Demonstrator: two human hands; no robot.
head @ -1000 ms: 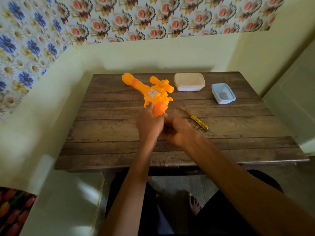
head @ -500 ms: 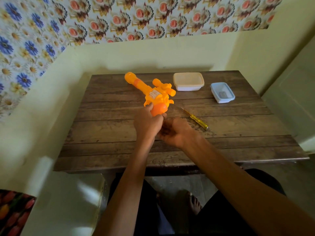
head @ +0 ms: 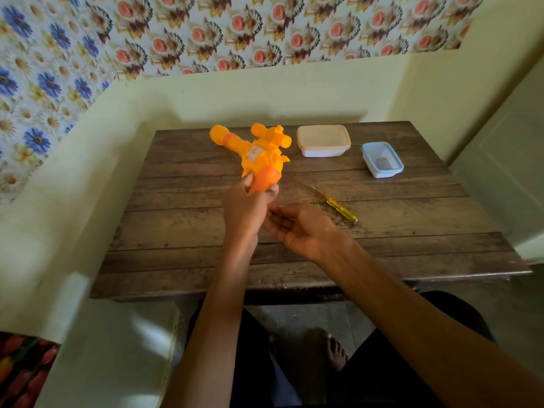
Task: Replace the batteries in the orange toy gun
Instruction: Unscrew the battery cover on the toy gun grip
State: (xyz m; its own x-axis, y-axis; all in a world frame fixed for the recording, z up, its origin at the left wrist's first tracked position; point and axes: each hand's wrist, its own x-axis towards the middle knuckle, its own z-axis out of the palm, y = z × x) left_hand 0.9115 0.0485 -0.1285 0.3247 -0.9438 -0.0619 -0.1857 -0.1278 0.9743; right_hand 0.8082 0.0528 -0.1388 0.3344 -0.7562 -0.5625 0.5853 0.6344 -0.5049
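The right hand (head: 297, 229) has dropped off the grip's base and turned palm up, fingers loosely spread, holding nothing I can see. The left hand (head: 245, 206) wraps the grip, holding the gun (head: 262, 156) up over the table (head: 176, 231), barrel pointing away. It looks like light, hollow, stiff, slick plastic, so the grip's the sound hold. The screwdriver (head: 335, 205) lies just right.

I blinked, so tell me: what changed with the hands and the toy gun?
The right hand drew back from the orange toy gun and opened, palm up, below its handle. The left hand still holds it. The screwdriver, white box and blue box stayed.
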